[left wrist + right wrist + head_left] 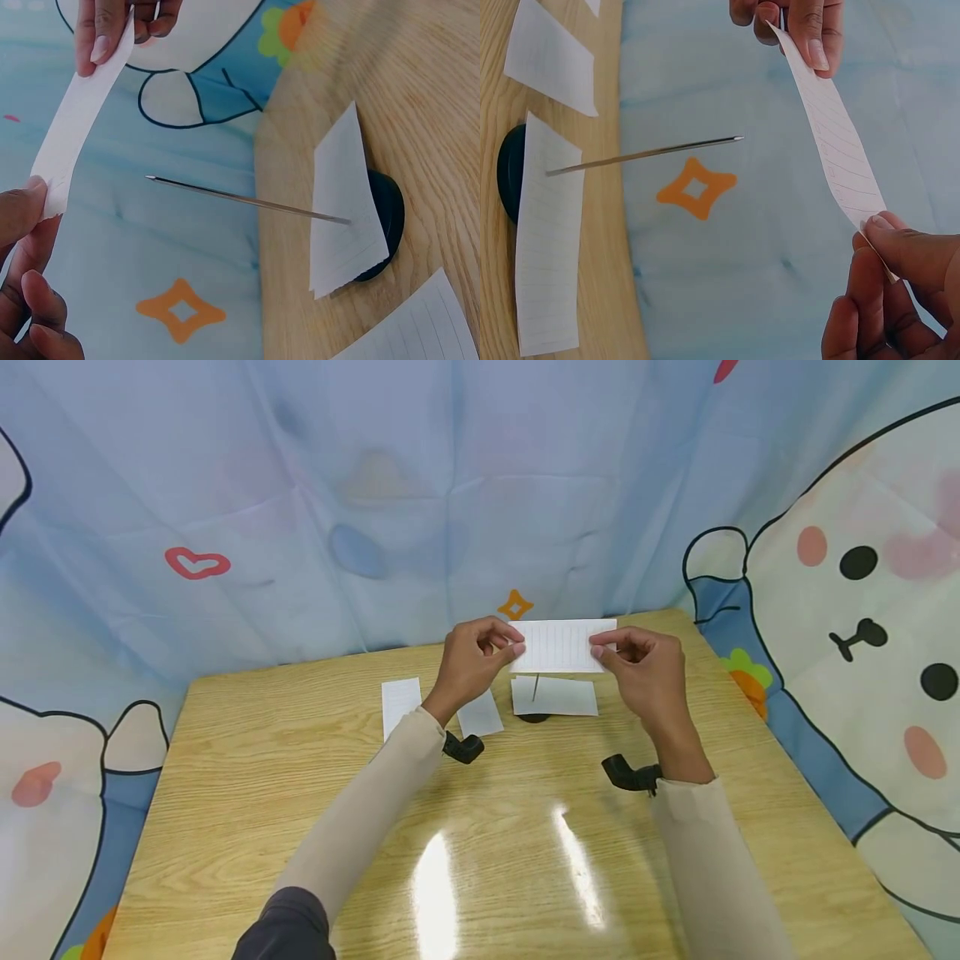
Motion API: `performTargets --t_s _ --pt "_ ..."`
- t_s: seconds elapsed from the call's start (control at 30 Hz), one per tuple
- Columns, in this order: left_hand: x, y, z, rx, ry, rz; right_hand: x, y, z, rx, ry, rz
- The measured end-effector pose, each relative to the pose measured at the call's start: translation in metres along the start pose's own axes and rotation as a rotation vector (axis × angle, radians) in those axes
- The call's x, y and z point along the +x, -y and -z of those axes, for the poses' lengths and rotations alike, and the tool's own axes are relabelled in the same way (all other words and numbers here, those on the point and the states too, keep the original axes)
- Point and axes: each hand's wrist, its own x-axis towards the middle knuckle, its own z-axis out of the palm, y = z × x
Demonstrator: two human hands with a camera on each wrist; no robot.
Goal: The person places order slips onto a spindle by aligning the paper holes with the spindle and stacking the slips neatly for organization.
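Observation:
A lined white slip point(558, 646) is stretched between both hands above the table. The left hand point(480, 662) pinches its left end, the right hand point(647, 672) its right end, each with thumb and fingers. Below stands a spike point(247, 200) on a dark round base point(388, 217); its pointed tip is free. White paper point(549, 247) is pierced by the spike and lies low, against the base. The held slip is apart from the spike in both wrist views.
Two more white slips lie left of the spike, one point(401, 702) farther left and one point(481, 716) beside the left wrist. The wooden table point(300, 793) ends at a patterned cloth backdrop point(300, 527).

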Motion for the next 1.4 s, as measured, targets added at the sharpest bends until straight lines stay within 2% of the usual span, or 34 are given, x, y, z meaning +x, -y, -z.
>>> performTargets --t_s 0.43,0.67,1.4 --pt "0.006 0.005 -0.007 0.007 0.022 0.019 0.010 -0.006 0.004 -0.027 0.018 -0.065" --pt "0.008 0.010 -0.011 -0.015 0.021 0.024 0.014 -0.009 0.004 -0.016 0.022 -0.062" --pt "0.013 0.020 -0.022 -0.060 0.014 0.106 0.023 -0.025 -0.003 -0.032 0.047 -0.167"
